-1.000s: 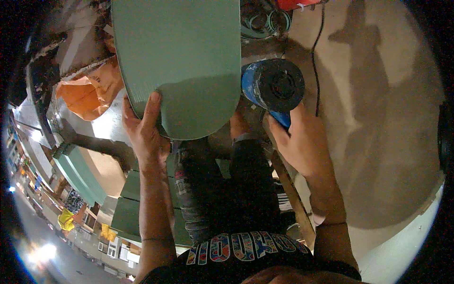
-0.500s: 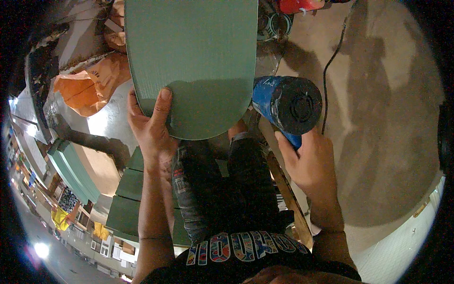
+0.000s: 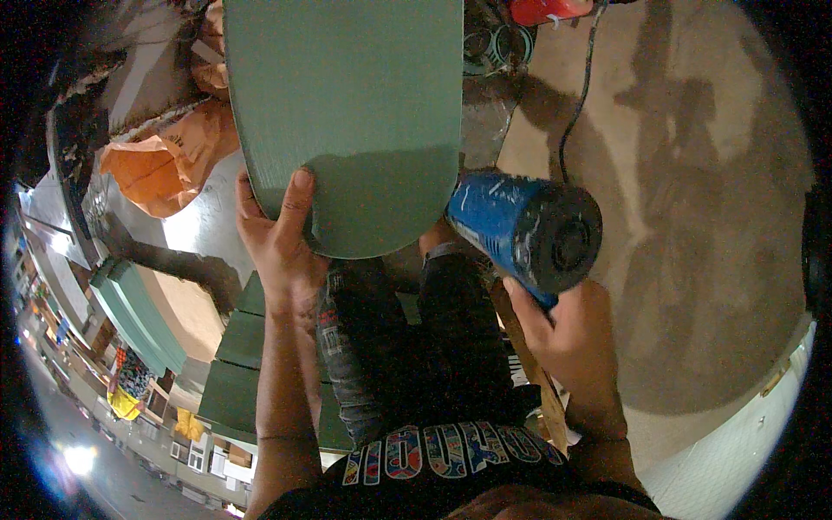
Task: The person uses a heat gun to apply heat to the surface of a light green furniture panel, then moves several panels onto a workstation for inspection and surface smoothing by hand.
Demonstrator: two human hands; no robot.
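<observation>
A flat green board (image 3: 347, 113) with a rounded near end extends away from me, its far end outside the picture. My left hand (image 3: 282, 225) grips its near left edge, thumb on top and fingers curled underneath. My right hand (image 3: 563, 329) is wrapped round the handle of what looks like a blue heat gun (image 3: 494, 212) with a round black rear cap. The tool points leftward at the board's right edge; its nozzle is hidden, so I cannot tell whether it touches.
A crumpled orange-brown paper bag (image 3: 169, 165) lies at left. Green boards (image 3: 238, 373) are beside my left forearm, with more stacked farther left (image 3: 139, 312). A black cable (image 3: 585, 95) runs along the floor at right. A red object (image 3: 550, 9) is at the top. Someone in yellow (image 3: 124, 403) is far left.
The heat gun and my right hand have come nearer to me, with the tool turned slightly. The board has shifted a little left. The cable's near end has swung left.
</observation>
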